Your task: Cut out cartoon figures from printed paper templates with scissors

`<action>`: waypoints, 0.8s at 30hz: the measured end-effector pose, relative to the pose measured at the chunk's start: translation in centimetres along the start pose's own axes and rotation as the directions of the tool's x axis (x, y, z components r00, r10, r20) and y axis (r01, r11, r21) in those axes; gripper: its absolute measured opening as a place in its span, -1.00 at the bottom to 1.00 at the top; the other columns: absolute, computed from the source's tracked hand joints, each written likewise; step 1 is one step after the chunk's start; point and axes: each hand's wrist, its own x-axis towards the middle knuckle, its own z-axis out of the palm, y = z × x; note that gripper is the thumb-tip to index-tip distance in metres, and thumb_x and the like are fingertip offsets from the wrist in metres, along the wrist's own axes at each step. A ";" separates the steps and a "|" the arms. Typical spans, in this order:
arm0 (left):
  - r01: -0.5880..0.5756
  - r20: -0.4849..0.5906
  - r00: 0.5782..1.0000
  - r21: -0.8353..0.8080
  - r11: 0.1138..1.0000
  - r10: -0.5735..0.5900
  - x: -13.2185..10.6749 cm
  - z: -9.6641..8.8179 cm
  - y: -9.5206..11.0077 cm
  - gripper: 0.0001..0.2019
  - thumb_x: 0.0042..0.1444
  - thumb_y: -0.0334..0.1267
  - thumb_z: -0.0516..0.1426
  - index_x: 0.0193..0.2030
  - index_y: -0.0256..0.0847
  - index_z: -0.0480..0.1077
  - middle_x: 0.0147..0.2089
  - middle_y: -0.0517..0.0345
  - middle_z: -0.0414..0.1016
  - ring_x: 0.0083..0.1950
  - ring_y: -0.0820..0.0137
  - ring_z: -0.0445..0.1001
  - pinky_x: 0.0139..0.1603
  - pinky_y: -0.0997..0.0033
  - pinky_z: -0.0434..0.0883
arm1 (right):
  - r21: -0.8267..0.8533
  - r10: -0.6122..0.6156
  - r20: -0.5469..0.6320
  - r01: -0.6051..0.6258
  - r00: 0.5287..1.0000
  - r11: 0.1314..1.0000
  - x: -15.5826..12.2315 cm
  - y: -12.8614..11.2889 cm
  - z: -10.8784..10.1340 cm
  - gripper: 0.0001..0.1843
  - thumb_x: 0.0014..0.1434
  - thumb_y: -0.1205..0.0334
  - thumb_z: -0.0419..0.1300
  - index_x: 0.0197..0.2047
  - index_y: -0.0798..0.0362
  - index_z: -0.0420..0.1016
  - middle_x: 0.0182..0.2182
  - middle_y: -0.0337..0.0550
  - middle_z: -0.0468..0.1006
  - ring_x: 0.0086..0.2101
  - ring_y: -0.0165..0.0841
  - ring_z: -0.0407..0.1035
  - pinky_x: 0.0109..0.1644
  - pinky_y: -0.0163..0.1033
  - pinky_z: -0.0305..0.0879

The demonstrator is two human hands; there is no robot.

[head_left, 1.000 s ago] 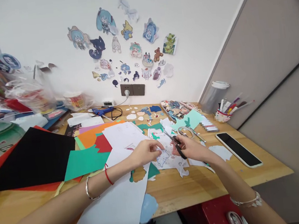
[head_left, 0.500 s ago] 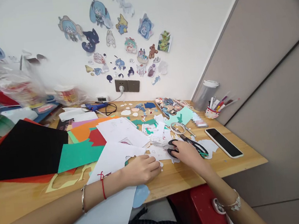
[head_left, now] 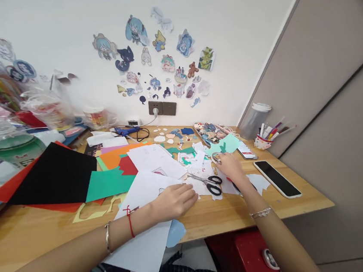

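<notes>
My left hand [head_left: 175,200] lies on white paper sheets [head_left: 148,187] near the desk's front edge, fingers curled loosely and pressing a small printed cutout that I can barely see. Black-handled scissors [head_left: 210,183] lie on the paper scraps just right of it, free of either hand. My right hand [head_left: 230,166] reaches further back and right, its fingers on a clear tape roll [head_left: 216,157] among paper bits; whether it grips the roll is unclear.
Black, red, green and orange paper sheets [head_left: 59,175] cover the desk's left. A phone [head_left: 277,178] lies at the right, a pen cup [head_left: 263,140] and a lidded tumbler [head_left: 256,119] behind it. A blue glue gun [head_left: 125,131] sits by the wall. Cluttered shelves stand left.
My right hand has put the scissors down on the paper and moved back to the tape roll. My left hand lowered the cutout onto the desk and stays there.
</notes>
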 end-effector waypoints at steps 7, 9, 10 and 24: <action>0.028 0.090 0.996 -0.129 0.991 -0.017 -0.1 1.2 0.2 -0.83 0.18 -0.27 0.05 -0.38 -0.30 0.35 -0.40 0.20 0.40 -0.34 0.48 0.41 -0.35 0.42 0.40 | 0.037 0.023 -0.167 -0.017 0.986 0.999 0.8 -2.0 3.1 -0.74 0.23 0.19 0.08 -0.03 0.09 0.35 -0.05 -0.07 0.39 -0.12 -0.27 0.34 -0.06 -0.04 0.31; 0.085 0.098 0.993 -0.181 0.980 -0.068 0.0 1.0 -0.6 -0.82 0.18 -0.23 0.05 -0.36 -0.28 0.36 -0.37 0.19 0.41 -0.34 0.48 0.41 -0.33 0.41 0.41 | 0.079 0.021 -0.201 -0.005 0.979 0.997 0.9 -2.4 3.7 -0.73 0.22 0.18 0.09 -0.03 0.11 0.35 -0.06 -0.07 0.39 -0.13 -0.27 0.35 -0.07 -0.04 0.31; 0.119 0.094 0.990 -0.207 0.971 -0.102 0.0 0.9 -1.1 -0.83 0.18 -0.22 0.04 -0.31 -0.28 0.37 -0.34 0.17 0.43 -0.33 0.48 0.42 -0.30 0.39 0.42 | 0.106 0.019 -0.217 0.004 0.976 0.994 0.9 -2.5 4.0 -0.72 0.22 0.18 0.09 -0.03 0.11 0.35 -0.06 -0.07 0.40 -0.13 -0.27 0.35 -0.08 -0.04 0.32; 0.618 -0.121 0.630 -0.519 0.590 -0.767 -0.5 2.5 -5.2 -0.71 0.20 -0.20 0.03 0.04 -0.23 0.26 -0.08 0.05 0.38 -0.23 0.42 0.43 -0.27 0.34 0.45 | 0.595 -0.057 -0.526 0.415 0.849 0.688 -0.9 -4.9 3.6 -0.75 0.23 0.18 0.08 -0.06 0.13 0.34 -0.18 -0.12 0.43 -0.26 -0.35 0.39 -0.19 -0.13 0.37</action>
